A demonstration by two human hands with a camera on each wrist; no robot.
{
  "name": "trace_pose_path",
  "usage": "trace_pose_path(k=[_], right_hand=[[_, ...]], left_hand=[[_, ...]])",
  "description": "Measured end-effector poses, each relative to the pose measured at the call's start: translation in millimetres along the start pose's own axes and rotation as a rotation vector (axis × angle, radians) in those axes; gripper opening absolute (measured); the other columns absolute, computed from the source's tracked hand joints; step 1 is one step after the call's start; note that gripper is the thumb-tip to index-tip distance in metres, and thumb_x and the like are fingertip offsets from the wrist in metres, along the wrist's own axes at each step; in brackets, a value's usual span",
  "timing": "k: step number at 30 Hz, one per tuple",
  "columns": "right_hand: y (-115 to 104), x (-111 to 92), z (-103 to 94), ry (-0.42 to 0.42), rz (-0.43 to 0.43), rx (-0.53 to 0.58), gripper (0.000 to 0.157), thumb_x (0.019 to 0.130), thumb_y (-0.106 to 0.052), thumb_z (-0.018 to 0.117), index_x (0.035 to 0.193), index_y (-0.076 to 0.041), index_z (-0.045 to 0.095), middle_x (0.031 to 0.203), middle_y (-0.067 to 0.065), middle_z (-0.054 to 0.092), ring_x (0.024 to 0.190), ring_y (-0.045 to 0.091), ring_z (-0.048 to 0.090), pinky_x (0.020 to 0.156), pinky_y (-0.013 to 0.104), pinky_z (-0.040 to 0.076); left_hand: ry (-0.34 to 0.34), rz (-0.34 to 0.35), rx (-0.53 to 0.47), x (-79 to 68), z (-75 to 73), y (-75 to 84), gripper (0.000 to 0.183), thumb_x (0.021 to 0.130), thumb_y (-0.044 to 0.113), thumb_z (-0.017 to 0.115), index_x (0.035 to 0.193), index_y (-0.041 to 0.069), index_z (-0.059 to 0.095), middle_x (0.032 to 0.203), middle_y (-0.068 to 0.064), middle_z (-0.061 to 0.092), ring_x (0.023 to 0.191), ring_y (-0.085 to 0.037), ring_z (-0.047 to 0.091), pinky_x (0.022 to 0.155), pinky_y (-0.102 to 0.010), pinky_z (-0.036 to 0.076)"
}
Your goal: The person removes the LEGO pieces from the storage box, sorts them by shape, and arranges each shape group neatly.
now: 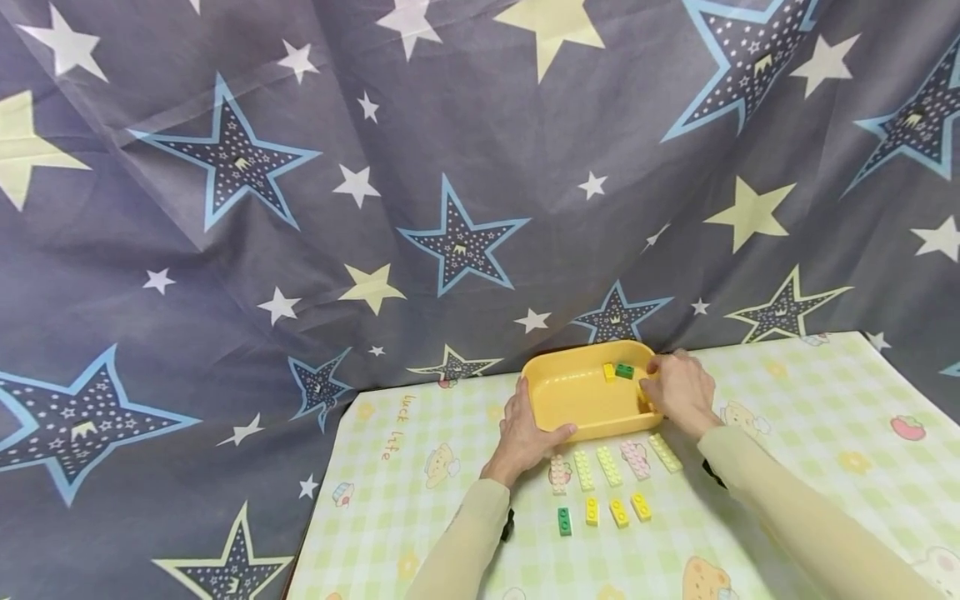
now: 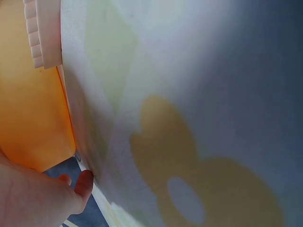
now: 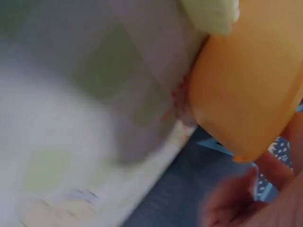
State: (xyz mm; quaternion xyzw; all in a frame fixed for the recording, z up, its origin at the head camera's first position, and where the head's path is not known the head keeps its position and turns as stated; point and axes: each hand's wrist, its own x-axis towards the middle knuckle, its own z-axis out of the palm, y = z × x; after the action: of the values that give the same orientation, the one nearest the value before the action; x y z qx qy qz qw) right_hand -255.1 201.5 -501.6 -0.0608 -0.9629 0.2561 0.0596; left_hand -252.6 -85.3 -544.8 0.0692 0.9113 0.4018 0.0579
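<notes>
A yellow plastic tray [image 1: 570, 400] lies at the back of the table. My left hand [image 1: 519, 432] grips its left end, thumb along the front wall; in the left wrist view, that hand [image 2: 42, 194] shows beside the tray [image 2: 38, 113]. Over the right end reaches my right hand [image 1: 681, 392], thumb and forefinger pinching a shaded yellow brick [image 1: 644, 400] inside. The right wrist view hides this grip behind the tray wall [image 3: 241, 90]; curled fingers [image 3: 232, 198] blur outside. Further left in the tray lie a small yellow brick [image 1: 608, 372] and a green brick [image 1: 625, 371].
In front of the tray, long pastel bricks form a row, from a pale pink brick [image 1: 558, 475] to a pale yellow-green brick [image 1: 664, 452]. Nearer stand a green brick [image 1: 564, 522] and several short yellow bricks [image 1: 618, 512]. A star-patterned curtain [image 1: 450, 333] hangs behind the table [image 1: 420, 517].
</notes>
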Motion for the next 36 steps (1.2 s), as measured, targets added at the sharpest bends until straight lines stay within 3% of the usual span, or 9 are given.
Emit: trace_pose_path(k=[2, 6, 10, 20, 23, 28, 36], right_hand=[[1.4, -3.6, 1.3, -0.018, 0.027, 0.019, 0.028, 0.095, -0.025, 0.073, 0.111, -0.003, 0.079, 0.115, 0.028, 0.062, 0.111, 0.049, 0.055, 0.084, 0.065, 0.053], [-3.5, -3.6, 4.2, -0.098, 0.092, 0.010, 0.023, 0.091, -0.025, 0.074, 0.087, -0.002, 0.075, 0.111, 0.029, 0.060, 0.118, 0.053, 0.050, 0.094, 0.073, 0.048], [-6.6, -2.0, 6.5, -0.134, 0.137, -0.024, 0.026, 0.089, -0.021, 0.073, 0.071, -0.007, 0.060, 0.100, 0.026, 0.063, 0.118, 0.054, 0.051, 0.096, 0.074, 0.047], [-7.7, -3.3, 7.1, -0.128, 0.182, -0.006, 0.034, 0.091, -0.024, 0.075, 0.066, -0.011, 0.056, 0.099, 0.024, 0.063, 0.121, 0.052, 0.051, 0.101, 0.075, 0.046], [-8.6, -5.3, 8.4, -0.096, 0.182, 0.014, 0.033, 0.092, -0.026, 0.075, 0.069, -0.008, 0.061, 0.106, 0.027, 0.061, 0.120, 0.053, 0.049, 0.100, 0.075, 0.045], [-9.1, -9.9, 11.4, 0.020, 0.162, 0.060, 0.024, 0.094, -0.026, 0.074, 0.089, -0.002, 0.072, 0.124, 0.033, 0.053, 0.122, 0.054, 0.044, 0.096, 0.073, 0.043], [-13.4, -14.8, 20.0, 0.196, 0.181, 0.115, 0.025, 0.095, -0.020, 0.066, 0.080, -0.001, 0.073, 0.120, 0.031, 0.055, 0.121, 0.054, 0.045, 0.096, 0.072, 0.040]], left_hand=[[0.005, 0.002, -0.001, 0.5, -1.7, -0.4, 0.131, 0.087, 0.058, 0.088, 0.178, 0.020, 0.001, 0.186, -0.007, 0.014, 0.171, -0.033, 0.020, 0.138, -0.063, 0.019], [0.009, -0.002, -0.008, 1.3, -2.7, -1.5, 0.131, 0.087, 0.057, 0.088, 0.178, 0.020, 0.002, 0.186, -0.006, 0.014, 0.171, -0.034, 0.020, 0.138, -0.064, 0.020], [0.001, -0.003, -0.021, -0.6, 0.3, -0.7, 0.131, 0.087, 0.058, 0.088, 0.178, 0.020, 0.002, 0.186, -0.007, 0.014, 0.171, -0.034, 0.020, 0.138, -0.065, 0.021], [-0.004, 0.006, -0.005, -0.2, -0.8, 2.2, 0.132, 0.087, 0.059, 0.087, 0.178, 0.019, 0.001, 0.187, -0.006, 0.012, 0.171, -0.033, 0.019, 0.138, -0.064, 0.019], [-0.001, 0.005, -0.012, 0.4, -0.8, 2.5, 0.131, 0.087, 0.058, 0.088, 0.178, 0.019, 0.001, 0.187, -0.006, 0.012, 0.171, -0.033, 0.019, 0.138, -0.064, 0.019], [-0.007, 0.005, -0.014, 0.9, 0.1, 2.2, 0.132, 0.087, 0.058, 0.088, 0.178, 0.018, 0.001, 0.187, -0.007, 0.013, 0.171, -0.034, 0.019, 0.138, -0.064, 0.019], [-0.006, 0.002, -0.011, 0.8, -0.3, 0.8, 0.132, 0.087, 0.057, 0.088, 0.178, 0.019, 0.001, 0.186, -0.007, 0.013, 0.171, -0.034, 0.020, 0.138, -0.064, 0.020]])
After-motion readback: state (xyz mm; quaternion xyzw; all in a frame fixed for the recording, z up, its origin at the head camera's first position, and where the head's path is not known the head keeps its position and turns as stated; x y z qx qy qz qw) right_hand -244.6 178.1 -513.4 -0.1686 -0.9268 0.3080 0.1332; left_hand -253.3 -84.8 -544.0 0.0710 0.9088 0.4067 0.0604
